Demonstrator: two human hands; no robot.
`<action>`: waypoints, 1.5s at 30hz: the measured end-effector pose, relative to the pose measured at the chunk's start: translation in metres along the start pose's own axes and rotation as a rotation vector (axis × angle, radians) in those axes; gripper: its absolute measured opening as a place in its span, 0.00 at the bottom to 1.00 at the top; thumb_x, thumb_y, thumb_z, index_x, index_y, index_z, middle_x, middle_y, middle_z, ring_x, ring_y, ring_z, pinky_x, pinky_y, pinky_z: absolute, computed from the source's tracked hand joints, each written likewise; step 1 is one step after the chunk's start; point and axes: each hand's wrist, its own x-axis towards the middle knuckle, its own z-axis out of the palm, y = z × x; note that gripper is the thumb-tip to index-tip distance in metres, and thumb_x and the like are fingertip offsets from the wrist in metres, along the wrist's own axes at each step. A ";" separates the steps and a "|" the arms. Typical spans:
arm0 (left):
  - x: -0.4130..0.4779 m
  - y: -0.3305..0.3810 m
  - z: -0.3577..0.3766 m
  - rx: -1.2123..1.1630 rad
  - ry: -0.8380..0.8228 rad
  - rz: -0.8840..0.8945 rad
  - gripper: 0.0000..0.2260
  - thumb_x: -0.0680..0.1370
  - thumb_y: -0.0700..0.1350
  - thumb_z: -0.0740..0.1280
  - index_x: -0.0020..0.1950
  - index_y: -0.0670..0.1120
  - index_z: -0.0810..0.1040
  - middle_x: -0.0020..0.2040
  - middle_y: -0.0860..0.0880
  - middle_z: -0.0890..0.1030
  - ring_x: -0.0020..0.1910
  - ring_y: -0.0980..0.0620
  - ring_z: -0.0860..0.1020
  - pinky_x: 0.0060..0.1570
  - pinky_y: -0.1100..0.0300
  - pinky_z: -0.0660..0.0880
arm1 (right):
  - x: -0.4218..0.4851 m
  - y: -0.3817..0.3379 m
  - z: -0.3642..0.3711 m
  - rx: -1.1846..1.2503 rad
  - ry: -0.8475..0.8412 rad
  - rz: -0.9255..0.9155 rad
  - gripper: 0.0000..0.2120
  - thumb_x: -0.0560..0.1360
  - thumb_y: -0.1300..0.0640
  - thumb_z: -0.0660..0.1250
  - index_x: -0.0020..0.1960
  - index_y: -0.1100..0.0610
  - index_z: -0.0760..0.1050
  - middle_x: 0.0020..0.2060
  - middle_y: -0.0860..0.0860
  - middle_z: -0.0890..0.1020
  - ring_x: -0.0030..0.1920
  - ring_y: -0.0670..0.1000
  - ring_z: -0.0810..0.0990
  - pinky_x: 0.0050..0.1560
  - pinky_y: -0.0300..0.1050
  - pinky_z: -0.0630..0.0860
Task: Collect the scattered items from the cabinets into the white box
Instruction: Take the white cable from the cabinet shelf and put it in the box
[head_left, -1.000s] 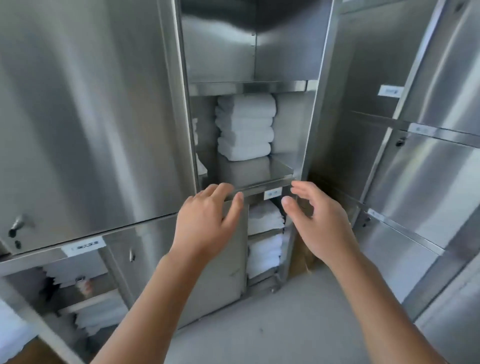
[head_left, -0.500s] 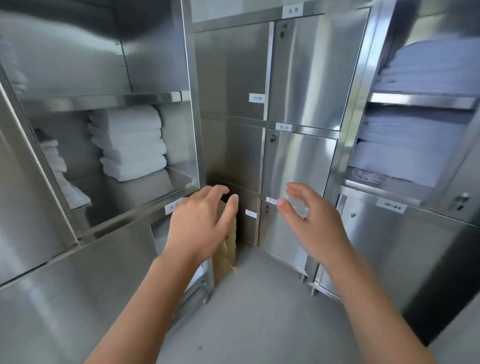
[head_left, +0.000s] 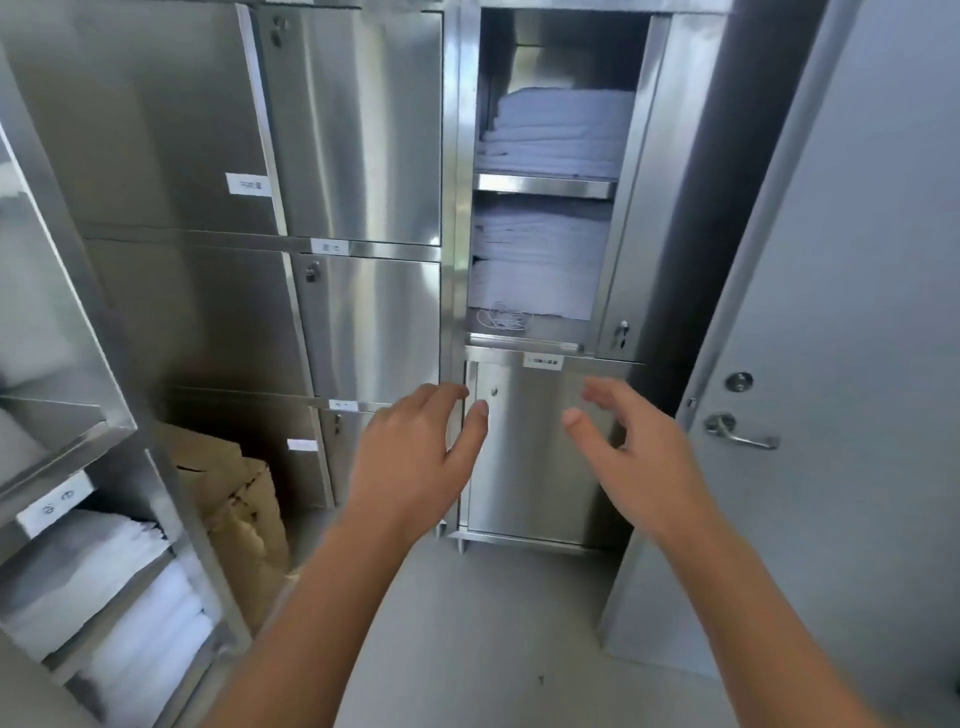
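An open steel cabinet (head_left: 631, 218) stands ahead, right of centre, with folded white linen (head_left: 550, 135) on its upper shelf and more below. A coiled white cable (head_left: 503, 318) lies on the lower shelf in front of the linen. My left hand (head_left: 415, 457) and my right hand (head_left: 639, 457) are raised side by side below that shelf, in front of a shut lower door (head_left: 530, 452). Both hands hold nothing and their fingers are spread. No white box is in view.
Shut steel lockers (head_left: 332, 208) with labels fill the left centre. An open cabinet at the far left holds white towels (head_left: 119, 613). A brown cardboard box (head_left: 234, 509) sits in the corner on the floor. A grey door with a lever handle (head_left: 743, 434) is at the right.
The view has swung right, from the left towel cabinet to the open cabinet beside the grey door. Both hands stay raised and empty in the same pose.
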 end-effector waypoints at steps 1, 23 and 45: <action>0.000 0.006 0.011 -0.021 -0.022 0.016 0.17 0.82 0.58 0.56 0.61 0.51 0.78 0.57 0.53 0.82 0.53 0.49 0.80 0.52 0.52 0.74 | -0.006 0.009 -0.007 -0.021 0.013 0.026 0.26 0.78 0.35 0.61 0.72 0.45 0.71 0.67 0.40 0.78 0.68 0.43 0.75 0.66 0.48 0.73; 0.104 -0.045 0.096 0.112 -0.016 -0.104 0.21 0.81 0.61 0.52 0.59 0.51 0.78 0.55 0.54 0.82 0.48 0.51 0.80 0.46 0.56 0.75 | 0.144 0.091 0.084 0.142 -0.166 0.006 0.25 0.77 0.35 0.62 0.71 0.44 0.71 0.67 0.39 0.77 0.67 0.44 0.74 0.63 0.41 0.68; 0.402 -0.120 0.333 0.133 -0.130 0.166 0.21 0.79 0.59 0.53 0.55 0.48 0.80 0.46 0.49 0.83 0.40 0.44 0.79 0.44 0.54 0.73 | 0.424 0.249 0.142 -0.050 -0.016 0.144 0.24 0.77 0.37 0.64 0.69 0.46 0.74 0.63 0.42 0.80 0.63 0.45 0.77 0.59 0.41 0.72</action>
